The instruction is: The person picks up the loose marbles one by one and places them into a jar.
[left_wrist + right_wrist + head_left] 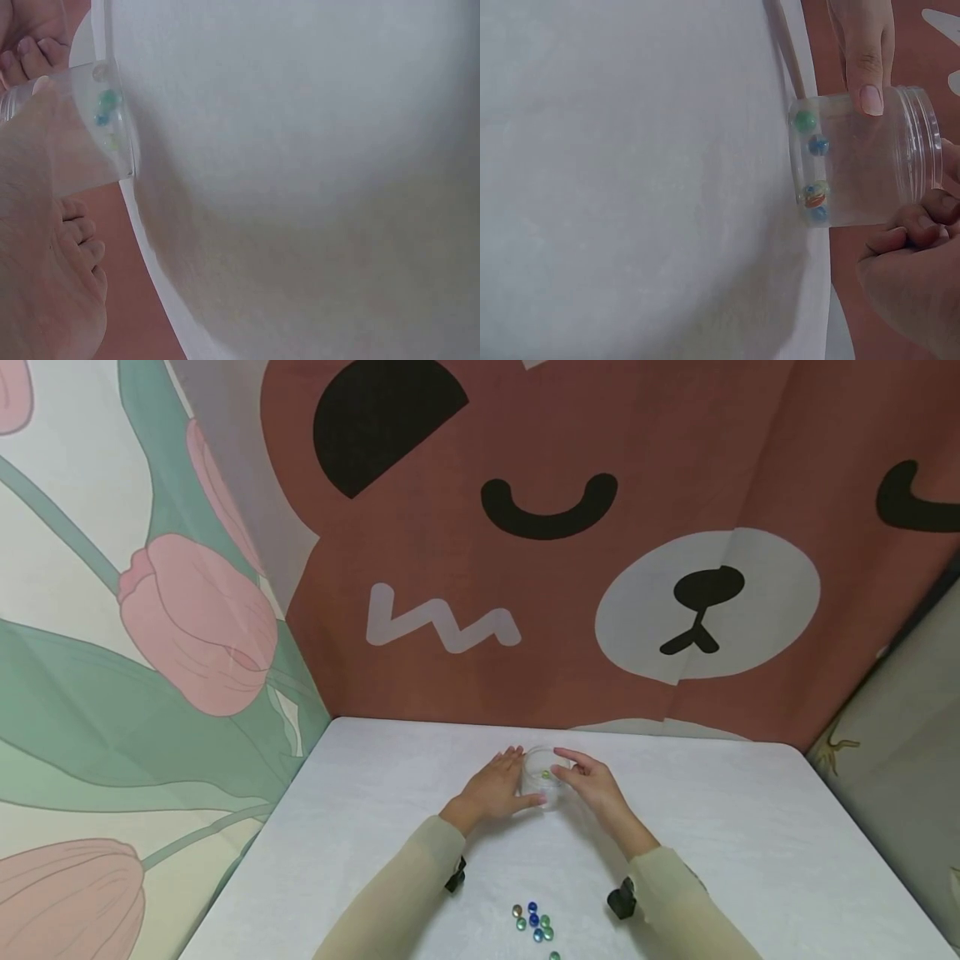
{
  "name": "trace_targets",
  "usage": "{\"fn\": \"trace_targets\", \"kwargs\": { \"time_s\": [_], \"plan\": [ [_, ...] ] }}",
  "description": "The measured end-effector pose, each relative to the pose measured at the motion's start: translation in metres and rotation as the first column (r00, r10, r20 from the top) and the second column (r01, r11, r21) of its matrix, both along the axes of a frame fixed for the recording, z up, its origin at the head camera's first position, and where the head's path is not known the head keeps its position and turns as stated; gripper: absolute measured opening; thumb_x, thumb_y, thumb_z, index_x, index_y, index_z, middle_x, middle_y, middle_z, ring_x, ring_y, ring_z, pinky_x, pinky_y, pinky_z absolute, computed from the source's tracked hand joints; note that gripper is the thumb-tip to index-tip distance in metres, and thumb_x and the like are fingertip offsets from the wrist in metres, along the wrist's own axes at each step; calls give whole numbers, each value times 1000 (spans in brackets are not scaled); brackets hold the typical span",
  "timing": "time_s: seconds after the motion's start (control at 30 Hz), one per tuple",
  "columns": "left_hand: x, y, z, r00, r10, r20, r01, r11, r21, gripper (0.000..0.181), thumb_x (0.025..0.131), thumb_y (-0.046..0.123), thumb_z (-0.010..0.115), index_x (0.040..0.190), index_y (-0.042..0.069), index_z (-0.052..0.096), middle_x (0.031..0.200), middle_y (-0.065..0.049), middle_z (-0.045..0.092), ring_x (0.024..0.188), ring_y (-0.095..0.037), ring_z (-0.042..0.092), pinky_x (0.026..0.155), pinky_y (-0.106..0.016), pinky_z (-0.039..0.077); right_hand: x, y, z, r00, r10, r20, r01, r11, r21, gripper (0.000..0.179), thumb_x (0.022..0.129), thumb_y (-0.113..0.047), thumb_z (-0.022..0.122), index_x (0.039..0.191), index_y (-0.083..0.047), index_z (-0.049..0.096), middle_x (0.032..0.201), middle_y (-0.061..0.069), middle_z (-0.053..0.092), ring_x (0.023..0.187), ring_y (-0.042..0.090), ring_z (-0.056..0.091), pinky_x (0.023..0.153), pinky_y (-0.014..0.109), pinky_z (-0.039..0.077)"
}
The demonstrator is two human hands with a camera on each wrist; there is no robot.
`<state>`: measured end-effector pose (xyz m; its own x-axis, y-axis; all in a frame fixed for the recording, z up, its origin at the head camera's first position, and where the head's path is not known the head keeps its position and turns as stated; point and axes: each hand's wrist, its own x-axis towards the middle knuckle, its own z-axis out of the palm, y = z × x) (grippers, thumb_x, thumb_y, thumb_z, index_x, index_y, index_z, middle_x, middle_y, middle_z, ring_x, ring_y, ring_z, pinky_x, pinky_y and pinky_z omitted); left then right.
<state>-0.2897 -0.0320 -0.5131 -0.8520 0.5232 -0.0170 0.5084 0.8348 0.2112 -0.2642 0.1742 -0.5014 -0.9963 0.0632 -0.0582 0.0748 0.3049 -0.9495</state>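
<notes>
A clear plastic jar stands upright near the back of the white table. My left hand holds it from the left, with the thumb on the near side and the fingers on the far side. Several glass marbles lie on the jar's bottom, among them green, blue and an orange-streaked one. At the jar's mouth is my right hand, its index finger and thumb apart over the rim. In the right wrist view its other fingers are curled beside the threaded rim, with no marble showing in them.
Several loose marbles, blue, green and amber, lie on the white table between my forearms, towards the near edge. Behind the table hangs a brown bear-print cloth; a tulip-print cloth covers the left side.
</notes>
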Motion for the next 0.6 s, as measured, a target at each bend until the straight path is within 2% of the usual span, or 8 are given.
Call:
{"fn": "trace_targets", "kwargs": {
  "time_s": [0.13, 0.37, 0.6],
  "plan": [
    [-1, 0, -1, 1000, 1, -4, -1, 1000, -12, 97, 95, 74, 45, 160, 5, 27, 168, -8, 23, 156, -21, 17, 128, -34, 14, 5, 1, 2, 1000, 17, 10, -18, 999, 31, 45, 95, -28, 73, 137, -13, 65, 77, -1, 45, 72, 16, 40, 55, 24, 32],
    [-1, 1, -1, 1000, 8, 3, -8, 1000, -24, 97, 95, 73, 45, 160, 4, 25, 168, -8, 21, 156, -21, 16, 128, -34, 13, 16, 7, 3, 999, 42, 23, -42, 999, 17, 46, 94, -27, 74, 136, -13, 65, 74, -2, 44, 67, 15, 38, 53, 23, 31],
    [0, 1, -1, 1000, 16, 11, -16, 999, -28, 98, 94, 75, 45, 160, 5, 25, 169, -8, 21, 156, -21, 16, 128, -34, 12, 29, 10, 6, 998, 65, 16, -66, 997, 43, 44, 94, -26, 74, 135, -11, 66, 75, -1, 45, 69, 15, 40, 55, 23, 33]
  ]
}}
